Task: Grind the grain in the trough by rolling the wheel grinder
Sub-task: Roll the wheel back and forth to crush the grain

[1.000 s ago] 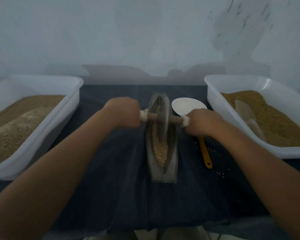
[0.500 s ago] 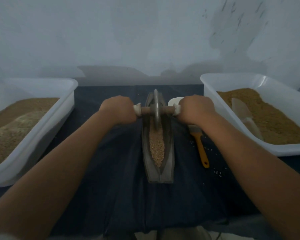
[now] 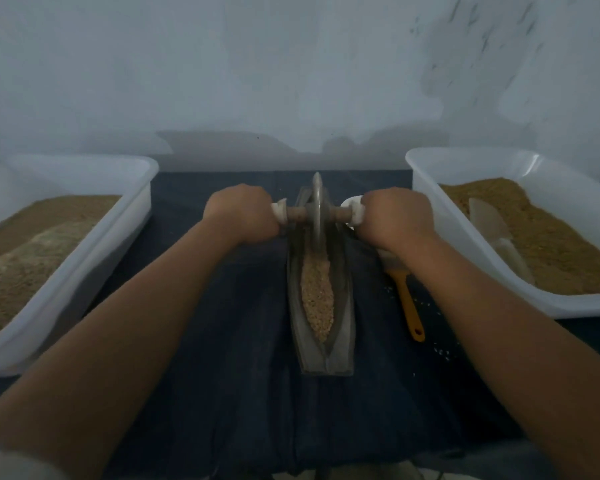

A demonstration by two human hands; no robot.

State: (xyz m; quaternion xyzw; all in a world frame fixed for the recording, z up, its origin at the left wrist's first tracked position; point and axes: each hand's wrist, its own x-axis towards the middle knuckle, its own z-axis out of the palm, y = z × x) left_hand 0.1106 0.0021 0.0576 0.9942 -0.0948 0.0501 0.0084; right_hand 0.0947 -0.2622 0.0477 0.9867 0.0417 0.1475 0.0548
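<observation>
A narrow grey boat-shaped trough [image 3: 343, 327] lies lengthwise on the dark cloth, with pale grain [image 3: 317, 296] heaped along its groove. The wheel grinder [image 3: 316, 209], a thin metal disc on a wooden axle with white end caps, stands upright at the trough's far end. My left hand [image 3: 241, 216] grips the axle's left handle. My right hand [image 3: 397, 218] grips the right handle. Both forearms reach forward on either side of the trough.
A white tub [image 3: 84, 244] of brown meal stands on the left. A second white tub [image 3: 440, 216] on the right holds brown meal and a pale scoop [image 3: 492, 226]. A yellow-handled brush [image 3: 409, 306] and scattered grains lie right of the trough; a white spoon is mostly hidden behind my right hand.
Both hands have pushed the wheel away from me along the trough to its far end. More grain now shows behind the wheel, and my right hand covers most of the white spoon.
</observation>
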